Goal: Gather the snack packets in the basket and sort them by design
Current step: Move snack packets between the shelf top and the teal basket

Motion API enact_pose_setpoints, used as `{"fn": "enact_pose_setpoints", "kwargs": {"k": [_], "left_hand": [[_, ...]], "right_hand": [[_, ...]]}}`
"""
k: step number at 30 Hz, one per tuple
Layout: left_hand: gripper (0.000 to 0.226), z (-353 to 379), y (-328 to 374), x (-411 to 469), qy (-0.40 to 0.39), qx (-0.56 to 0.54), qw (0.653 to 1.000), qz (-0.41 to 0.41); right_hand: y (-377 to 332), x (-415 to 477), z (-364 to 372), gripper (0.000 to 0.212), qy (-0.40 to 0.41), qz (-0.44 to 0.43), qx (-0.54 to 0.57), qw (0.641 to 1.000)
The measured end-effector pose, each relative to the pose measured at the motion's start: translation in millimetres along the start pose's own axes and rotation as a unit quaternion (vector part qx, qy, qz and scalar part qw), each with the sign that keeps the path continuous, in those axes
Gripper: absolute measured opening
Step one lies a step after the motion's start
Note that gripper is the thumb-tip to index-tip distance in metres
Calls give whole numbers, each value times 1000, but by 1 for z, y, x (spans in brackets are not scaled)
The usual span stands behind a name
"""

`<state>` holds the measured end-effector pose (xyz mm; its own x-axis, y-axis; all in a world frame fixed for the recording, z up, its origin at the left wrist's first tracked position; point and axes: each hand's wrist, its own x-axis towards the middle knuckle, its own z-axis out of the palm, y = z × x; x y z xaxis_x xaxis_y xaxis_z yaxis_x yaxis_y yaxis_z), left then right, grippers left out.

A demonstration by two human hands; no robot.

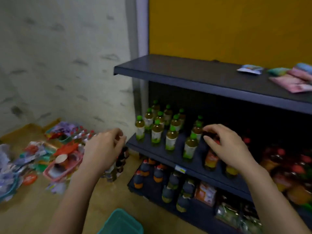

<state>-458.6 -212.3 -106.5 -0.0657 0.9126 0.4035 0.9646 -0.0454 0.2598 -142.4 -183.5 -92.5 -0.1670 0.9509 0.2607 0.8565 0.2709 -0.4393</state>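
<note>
Left hand [103, 149] at nine o'clock, fingers loosely curled, grip unclear, right hand [226, 146] at three o'clock, curled and empty, teal plastic basket [120, 222] at six o'clock, pastel foil snack packets [287, 76] on dark metal shelf [194, 73] at two o'clock.

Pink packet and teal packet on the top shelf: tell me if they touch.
Touching. The head view shows the teal packet overlapped by the pink packet on the top shelf, no gap between them, though the picture is blurred.

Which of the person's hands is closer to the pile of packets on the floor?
The left hand. It hovers at the right edge of the pile of packets on the floor, while the right hand is far off to the right, in front of the bottles on the shelf.
</note>
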Motion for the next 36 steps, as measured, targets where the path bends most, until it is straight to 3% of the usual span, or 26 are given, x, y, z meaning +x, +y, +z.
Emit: {"fn": "enact_pose_setpoints", "kwargs": {"k": [9,15,27,36], "left_hand": [[20,27,174,43,-18,-104,973,205],[23,40,258,66,-3,-136,955,263],[21,75,363,155,32,-149,968,201],[23,101,377,205,18,-117,979,163]], "right_hand": [[88,-95,-118,24,136,158,-79,975],[131,-94,-163,24,166,185,-92,964],[206,44,-210,37,133,130,-63,981],[225,143,-190,71,36,235,-85,968]]}}
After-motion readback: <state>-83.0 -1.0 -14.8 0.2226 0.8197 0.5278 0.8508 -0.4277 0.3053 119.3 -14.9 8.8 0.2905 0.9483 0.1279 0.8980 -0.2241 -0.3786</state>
